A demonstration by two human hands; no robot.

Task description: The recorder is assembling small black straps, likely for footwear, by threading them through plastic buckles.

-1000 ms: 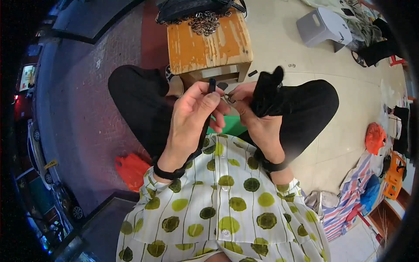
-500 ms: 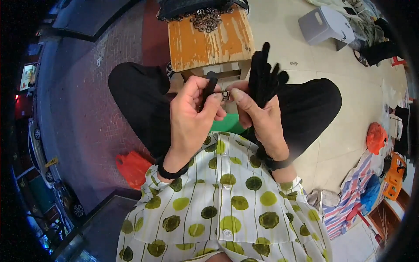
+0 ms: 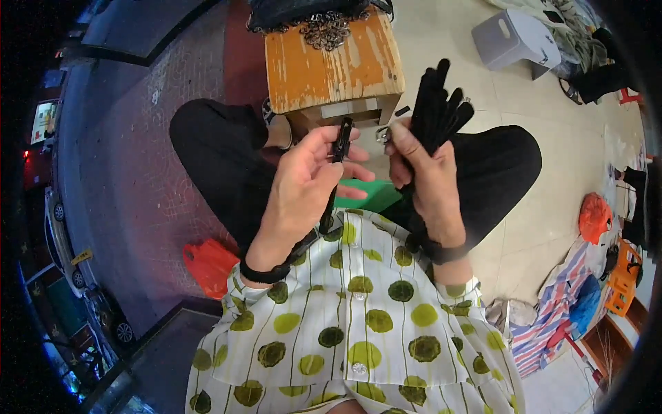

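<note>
the left hand has thumb and forefinger closed on a black strip, its upper part glossy and standing near upright; the other fingers are loosely spread to the right. the right hand pinches a small metal buckle at its left edge, with a bunch of black finger-like strips rising from the same grip. strip and buckle are apart, a gap between them over the lap.

the step in hand looks like handling these two pieces separately – whether they were meant to join, the view cannot tell. any next move on them would seem to call for a firm pinch and a clear sight of the buckle's opening.

on the far side, a worn wooden stool bears a heap of small metal pieces – near a dark bag.
</note>
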